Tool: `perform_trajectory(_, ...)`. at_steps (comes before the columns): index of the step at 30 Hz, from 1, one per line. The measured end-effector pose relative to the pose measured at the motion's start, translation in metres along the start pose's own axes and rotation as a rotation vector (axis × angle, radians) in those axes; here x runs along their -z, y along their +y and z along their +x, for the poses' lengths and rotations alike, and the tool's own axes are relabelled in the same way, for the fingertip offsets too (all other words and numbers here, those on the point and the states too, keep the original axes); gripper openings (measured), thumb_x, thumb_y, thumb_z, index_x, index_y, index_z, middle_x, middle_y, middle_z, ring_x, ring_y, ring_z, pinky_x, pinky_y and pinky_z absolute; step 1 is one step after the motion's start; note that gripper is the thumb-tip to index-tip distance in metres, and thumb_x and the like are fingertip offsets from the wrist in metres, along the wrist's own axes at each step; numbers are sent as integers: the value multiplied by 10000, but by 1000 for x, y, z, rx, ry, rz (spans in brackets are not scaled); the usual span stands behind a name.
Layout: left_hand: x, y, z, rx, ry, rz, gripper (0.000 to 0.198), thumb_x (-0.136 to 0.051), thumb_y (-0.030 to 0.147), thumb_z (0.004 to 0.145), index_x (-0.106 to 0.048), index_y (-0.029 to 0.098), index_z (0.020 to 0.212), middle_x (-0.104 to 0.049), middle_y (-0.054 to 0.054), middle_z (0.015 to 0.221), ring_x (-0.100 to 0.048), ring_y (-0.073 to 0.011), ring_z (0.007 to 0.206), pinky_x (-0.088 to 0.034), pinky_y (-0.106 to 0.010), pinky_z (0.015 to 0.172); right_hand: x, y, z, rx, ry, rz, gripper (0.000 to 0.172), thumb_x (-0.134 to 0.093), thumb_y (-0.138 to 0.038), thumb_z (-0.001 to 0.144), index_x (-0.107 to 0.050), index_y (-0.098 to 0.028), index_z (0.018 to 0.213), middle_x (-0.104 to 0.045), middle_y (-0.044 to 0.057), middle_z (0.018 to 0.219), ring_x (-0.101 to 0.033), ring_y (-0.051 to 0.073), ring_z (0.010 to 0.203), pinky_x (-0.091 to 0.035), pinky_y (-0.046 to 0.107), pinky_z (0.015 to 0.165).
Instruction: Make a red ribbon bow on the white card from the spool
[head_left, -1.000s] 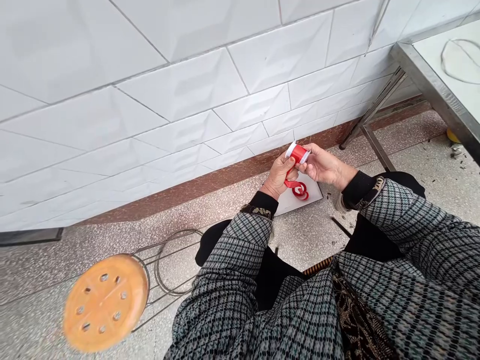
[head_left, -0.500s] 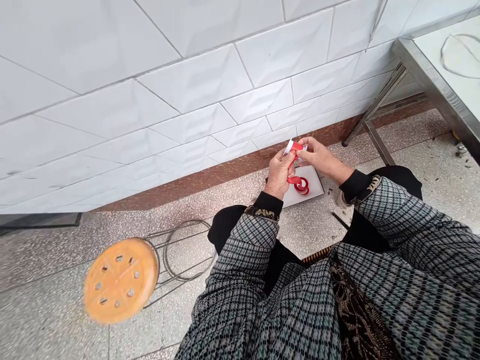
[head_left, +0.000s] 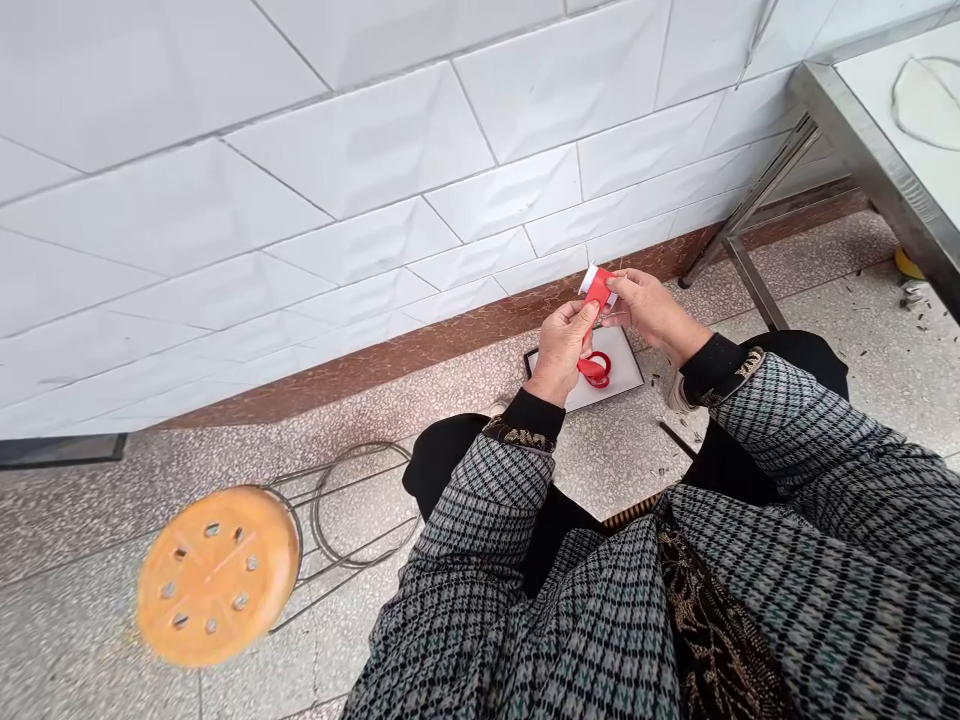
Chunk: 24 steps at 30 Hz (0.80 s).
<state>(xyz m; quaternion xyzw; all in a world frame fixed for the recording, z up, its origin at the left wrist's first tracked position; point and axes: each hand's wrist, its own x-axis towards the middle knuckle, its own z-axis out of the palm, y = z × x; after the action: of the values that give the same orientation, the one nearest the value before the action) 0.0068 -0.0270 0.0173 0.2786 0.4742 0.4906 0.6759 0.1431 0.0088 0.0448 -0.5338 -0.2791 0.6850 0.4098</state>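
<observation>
A white spool wound with red ribbon is held up between both hands, above a shallow white tray-like panel with a dark edge on the floor. My left hand is closed, its thumb pressing the red ribbon just below the spool. My right hand pinches the spool from the right with thumb and fingers. Below my left hand, a red curled strip shows in front of the white panel and appears to be the ribbon's loose end. Fingers partly hide the spool's lower side.
An orange round stool top with metal legs and rings lies tipped on the speckled floor at left. A metal-framed table stands at right, with a looped cord on it. The white tiled wall is close ahead.
The spool has tilted and moved slightly up and right in view, showing more red ribbon. The curled red strip below has shifted. The camera view has turned slightly.
</observation>
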Motion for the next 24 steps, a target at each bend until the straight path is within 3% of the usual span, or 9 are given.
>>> perform_trajectory(10,4,-7,6,-112,35,182,450,-847,546,814,-598,181,729,-391,91,495,-265,-36,404,-187,-204,402,4,-2,-1,-159,-44,160,198,-521,-165,1049,-648,-141,899,-691,32,671,-627,113,519,-564,188,511)
perform_trajectory(14,7,-10,10,-92,11,245,445,-834,532,838,-597,177,713,-384,92,486,-259,-31,402,-177,-204,399,5,-1,1,-182,-62,204,205,-519,-176,1061,-639,-154,897,-676,15,654,-622,102,518,-565,169,534)
perform_trajectory(19,7,-9,13,-34,17,119,391,-892,466,799,-640,174,866,-463,94,556,-259,-11,399,-142,-201,395,4,-2,-1,-232,-105,252,231,-468,-177,1086,-625,-164,917,-674,9,657,-624,98,517,-569,162,534)
perform_trajectory(24,10,-9,17,-9,-100,-25,508,-954,460,714,-671,189,1038,-475,106,571,-269,-10,391,-140,-197,390,5,-5,-2,-339,-171,298,224,-457,-213,1096,-624,-160,956,-668,9,649,-624,95,508,-568,144,516)
